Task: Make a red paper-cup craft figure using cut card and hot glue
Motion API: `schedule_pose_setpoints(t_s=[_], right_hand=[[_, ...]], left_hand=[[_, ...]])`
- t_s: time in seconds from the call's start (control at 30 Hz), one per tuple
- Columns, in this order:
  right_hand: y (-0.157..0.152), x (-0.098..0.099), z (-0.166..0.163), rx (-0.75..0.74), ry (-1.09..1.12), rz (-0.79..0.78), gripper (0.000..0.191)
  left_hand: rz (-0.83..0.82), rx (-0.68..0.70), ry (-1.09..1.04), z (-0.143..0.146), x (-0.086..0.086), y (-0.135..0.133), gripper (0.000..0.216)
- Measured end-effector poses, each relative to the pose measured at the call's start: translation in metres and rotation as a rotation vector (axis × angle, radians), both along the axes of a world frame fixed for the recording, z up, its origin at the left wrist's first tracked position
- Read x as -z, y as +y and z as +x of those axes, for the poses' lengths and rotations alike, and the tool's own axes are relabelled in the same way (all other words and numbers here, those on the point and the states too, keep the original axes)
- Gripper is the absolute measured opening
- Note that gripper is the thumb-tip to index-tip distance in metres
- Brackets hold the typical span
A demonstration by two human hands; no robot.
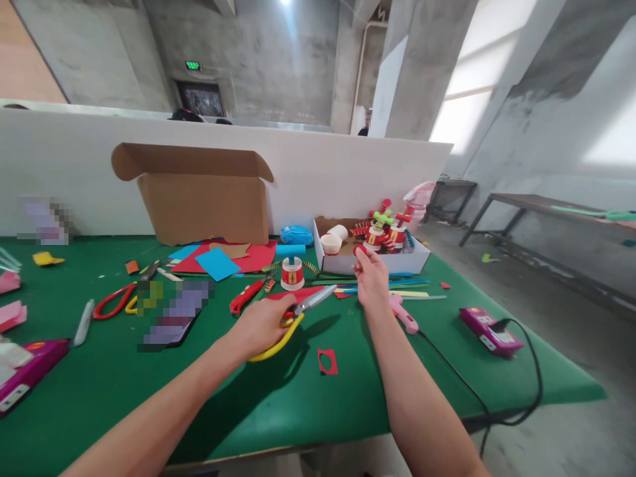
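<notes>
My left hand point(265, 324) is closed round the yellow handles of a pair of scissors point(314, 300), whose blades point to the right. Further right, my right hand point(371, 273) is raised in a pinch on a small red paper disc point(360, 250) before the white box. On the table between my arms lies a red paper scrap point(334, 363) with a round hole in it. Behind the scissors stands a white paper cup point(292, 273) with a red band and springy folded-paper arms. A pink glue gun point(405, 315) rests beside my right forearm.
A white cardboard box point(348, 265) holds cups and finished-looking paper figures. Red and blue paper sheets point(217, 264) lie by an open brown box point(203, 209). Red-handled pliers point(247, 296), a phone point(181, 318) and a purple power strip point(489, 331) with a black cord lie around.
</notes>
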State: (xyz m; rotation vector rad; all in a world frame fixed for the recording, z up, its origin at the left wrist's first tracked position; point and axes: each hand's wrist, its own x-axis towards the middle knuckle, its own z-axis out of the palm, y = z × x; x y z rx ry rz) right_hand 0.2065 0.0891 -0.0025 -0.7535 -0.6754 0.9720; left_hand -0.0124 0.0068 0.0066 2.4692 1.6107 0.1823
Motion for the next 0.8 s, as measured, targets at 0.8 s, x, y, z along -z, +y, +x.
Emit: schedule_pose_setpoints(t_s=[0.8], right_hand=[[-0.024, 0.019, -0.057, -0.433, -0.077, -0.123, 0.030]], left_hand=[[-0.233, -0.110, -1.213, 0.022, -0.005, 0.055, 0.038]])
